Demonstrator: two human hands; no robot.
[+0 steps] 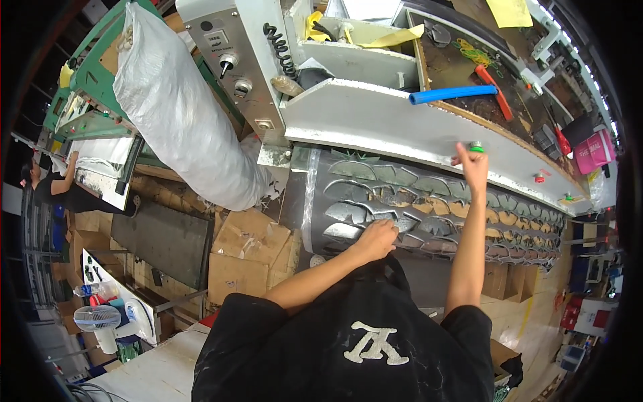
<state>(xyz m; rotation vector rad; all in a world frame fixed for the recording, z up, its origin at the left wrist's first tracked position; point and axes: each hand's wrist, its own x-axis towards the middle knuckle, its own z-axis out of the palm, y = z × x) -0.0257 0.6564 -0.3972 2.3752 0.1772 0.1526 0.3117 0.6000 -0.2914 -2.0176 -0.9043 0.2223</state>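
A grey sheet (418,175) with rows of curved cut-outs lies on the machine bed in front of me. My left hand (377,240) is on the sheet's near edge, fingers bent and closed; their tips are partly hidden, and I cannot make out what they hold. Stretched forward, my right hand (473,165) is at the white machine beam (388,124), just below a green push button (476,145). Its fingers are curled in, one digit points up, and nothing shows in it. Tan and silvery material shows through the cut-outs.
A stuffed white sack (177,114) leans left of the control column (231,67). Cardboard (244,251) lies below it. A red-handled hammer-shaped tool (494,94) with a blue tube (445,94) rests on the machine's top. A red button (539,177) sits farther right. Another person (57,187) works far left.
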